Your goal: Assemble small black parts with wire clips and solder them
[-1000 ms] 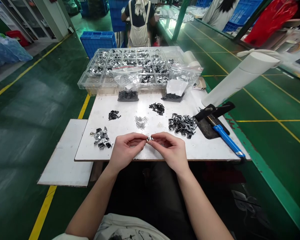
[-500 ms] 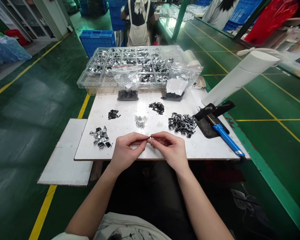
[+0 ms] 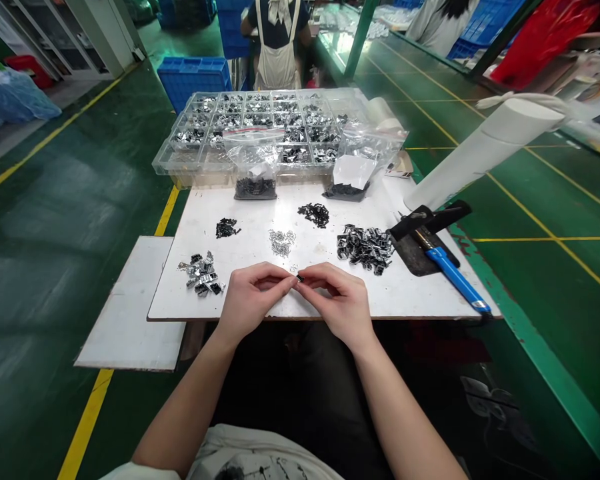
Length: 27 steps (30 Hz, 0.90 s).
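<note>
Between the fingertips of both hands is a small black part (image 3: 300,277), mostly covered by the fingers. My left hand (image 3: 253,297) pinches it from the left, and my right hand (image 3: 341,300) pinches it from the other side. Just beyond the fingers lies a heap of tiny silver wire-like pieces (image 3: 282,243). Two small heaps of black pieces, one on the left (image 3: 227,228) and one on the right (image 3: 314,215), sit farther back. A larger pile of black and shiny parts (image 3: 365,249) is right of my hands; shiny assembled-looking pieces (image 3: 203,275) lie left.
A clear compartment box (image 3: 180,160) full of small parts stands at the table's back, behind two plastic bags (image 3: 255,189) of black pieces. On the right are a blue-handled tool (image 3: 455,277) on a black holder and a white tube (image 3: 485,153). Another person (image 3: 279,53) is beyond.
The small part has turned slightly between my fingertips and shows less silver. Both hands stay in nearly the same place.
</note>
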Available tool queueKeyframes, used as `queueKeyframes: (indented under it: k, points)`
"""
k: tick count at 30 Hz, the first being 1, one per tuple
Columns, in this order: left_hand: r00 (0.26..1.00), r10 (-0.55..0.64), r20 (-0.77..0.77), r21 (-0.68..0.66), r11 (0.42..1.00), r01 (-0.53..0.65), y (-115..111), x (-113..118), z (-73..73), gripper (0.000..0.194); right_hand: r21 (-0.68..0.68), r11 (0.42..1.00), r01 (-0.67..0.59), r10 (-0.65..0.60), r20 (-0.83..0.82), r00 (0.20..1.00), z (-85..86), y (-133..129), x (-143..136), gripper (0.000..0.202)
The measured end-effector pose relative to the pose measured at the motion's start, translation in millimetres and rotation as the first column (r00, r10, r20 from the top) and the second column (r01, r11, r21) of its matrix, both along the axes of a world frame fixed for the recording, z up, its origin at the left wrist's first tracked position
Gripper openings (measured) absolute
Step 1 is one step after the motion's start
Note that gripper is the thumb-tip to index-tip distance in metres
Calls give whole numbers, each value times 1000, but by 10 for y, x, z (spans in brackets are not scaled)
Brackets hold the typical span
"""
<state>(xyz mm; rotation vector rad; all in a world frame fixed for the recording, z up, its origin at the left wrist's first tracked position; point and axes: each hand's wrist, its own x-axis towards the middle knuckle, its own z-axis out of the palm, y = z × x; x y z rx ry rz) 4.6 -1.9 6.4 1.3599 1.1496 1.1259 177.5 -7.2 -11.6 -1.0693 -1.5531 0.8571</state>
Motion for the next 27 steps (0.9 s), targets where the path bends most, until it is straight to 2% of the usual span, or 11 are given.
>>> queueKeyframes:
  k: [4, 9, 13, 20, 27]
  points:
    - [999, 0, 37, -74, 997, 3, 13, -26, -9, 9, 31, 1000, 3, -4, 24, 1000, -10, -11, -9, 9]
    - [997, 34, 70, -125, 992, -25, 15, -29, -6, 15, 3, 1000, 27, -27, 9, 1000, -7, -11, -29, 8]
    - [996, 38, 80, -104, 994, -30, 14, -18, 0, 15, -28, 999, 28, -28, -14, 1000, 12, -8, -21, 10]
    - [996, 44, 80, -68, 997, -39, -6, -11, -7, 13, -66, 996, -52, 44, -107, 993, 30, 5, 7, 13]
    - [993, 97, 66, -36, 995, -94, -17, 12, -24, 13, -71, 993, -93, 89, -58, 994, 43, -3, 19, 19]
